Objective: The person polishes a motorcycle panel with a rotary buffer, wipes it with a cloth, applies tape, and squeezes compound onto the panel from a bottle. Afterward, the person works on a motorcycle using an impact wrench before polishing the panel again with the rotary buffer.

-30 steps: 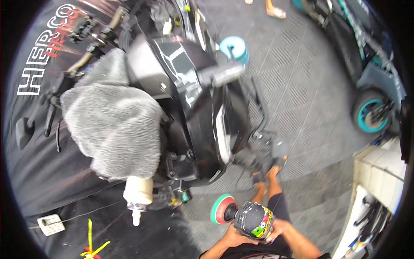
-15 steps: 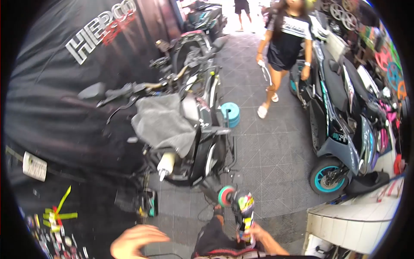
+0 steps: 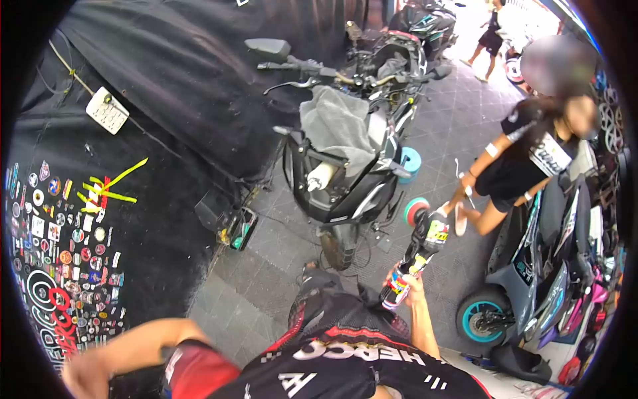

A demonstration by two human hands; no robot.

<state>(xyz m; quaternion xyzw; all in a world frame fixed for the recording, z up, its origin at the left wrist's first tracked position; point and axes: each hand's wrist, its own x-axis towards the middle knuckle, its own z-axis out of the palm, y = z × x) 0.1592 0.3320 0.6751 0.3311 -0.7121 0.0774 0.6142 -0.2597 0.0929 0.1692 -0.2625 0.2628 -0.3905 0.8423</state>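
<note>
My right hand [image 3: 413, 287] is wrapped around the handle of a cordless polisher [image 3: 428, 243], held to the right of my legs. The tool has a round red-and-green pad [image 3: 416, 211] at its far end and stickers on its body. Far to the lower left, my left hand [image 3: 86, 374] is blurred and its fingers cannot be made out. Ahead of me stands a black motorcycle [image 3: 345, 199], with a grey cloth [image 3: 337, 130] over its rear part. A white bottle [image 3: 322, 177] with a nozzle lies at its tail.
A person [image 3: 525, 159] walks close on the right, holding something thin and white. A blue bucket [image 3: 410, 165] stands beside the motorcycle. A grey scooter [image 3: 531, 259] is parked at right. A toolbox [image 3: 242, 229] and power strip [image 3: 107, 110] are at left.
My view has turned left and downward. The polisher has risen with my right hand, my left arm has swung out left, and the person has come nearer.
</note>
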